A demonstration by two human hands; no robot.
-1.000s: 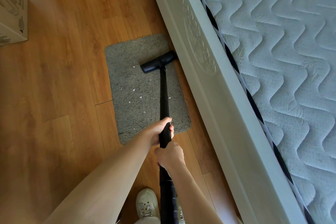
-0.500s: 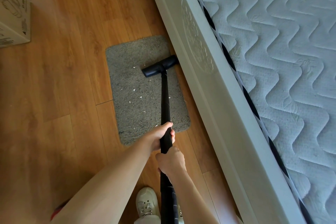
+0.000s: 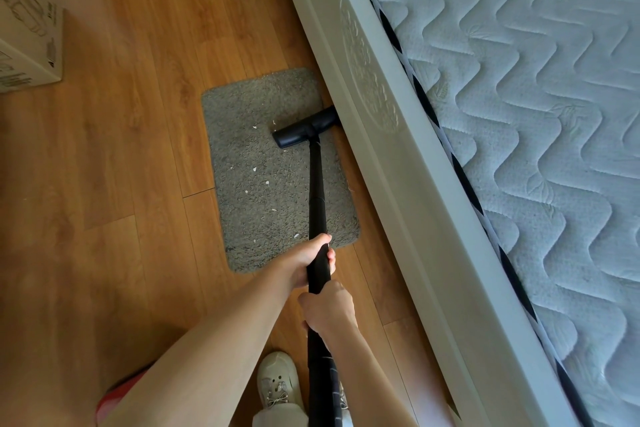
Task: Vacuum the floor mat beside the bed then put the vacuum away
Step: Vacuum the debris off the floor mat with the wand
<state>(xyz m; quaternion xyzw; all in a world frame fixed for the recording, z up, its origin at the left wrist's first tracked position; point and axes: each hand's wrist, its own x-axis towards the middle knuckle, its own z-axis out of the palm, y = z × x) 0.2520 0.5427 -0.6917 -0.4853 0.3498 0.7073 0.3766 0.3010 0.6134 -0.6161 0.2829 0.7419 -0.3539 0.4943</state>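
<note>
Fingers of both hands grip the vacuum wand [image 3: 317, 184], nozzle [image 3: 306, 131] on the mat [image 3: 249, 191].

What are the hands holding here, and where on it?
Both hands grip the vacuum's black wand on its upper shaft, one above the other: the left hand nearer the floor head, the right hand just behind it.

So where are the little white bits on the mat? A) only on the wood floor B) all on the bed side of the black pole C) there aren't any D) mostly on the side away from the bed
D: the white crumbs lie on the grey mat left of the vacuum pole, the side away from the bed frame.
</note>
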